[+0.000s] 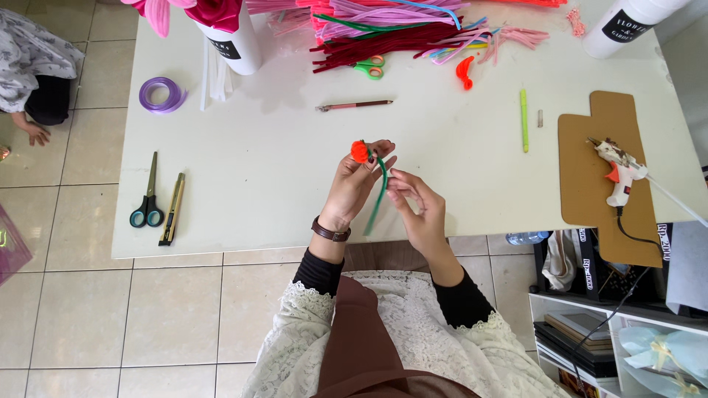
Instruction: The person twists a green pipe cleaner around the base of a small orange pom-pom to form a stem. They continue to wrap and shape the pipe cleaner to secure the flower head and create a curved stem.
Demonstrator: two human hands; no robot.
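My left hand (356, 182) holds a small orange pipe-cleaner flower (359, 151) on a green stem (377, 199), gripping it just under the orange head. My right hand (417, 203) pinches the green stem a little lower, fingers curled round it. Both hands hover over the near edge of the white table (265, 169). A brown watch sits on my left wrist.
A heap of coloured pipe cleaners (398, 29) lies at the back. Scissors (148, 199) and a yellow cutter (172, 210) are at the left, a purple ribbon roll (161, 94) beyond. A glue gun (618, 171) rests on cardboard (601, 125) at the right. Another person crouches at far left.
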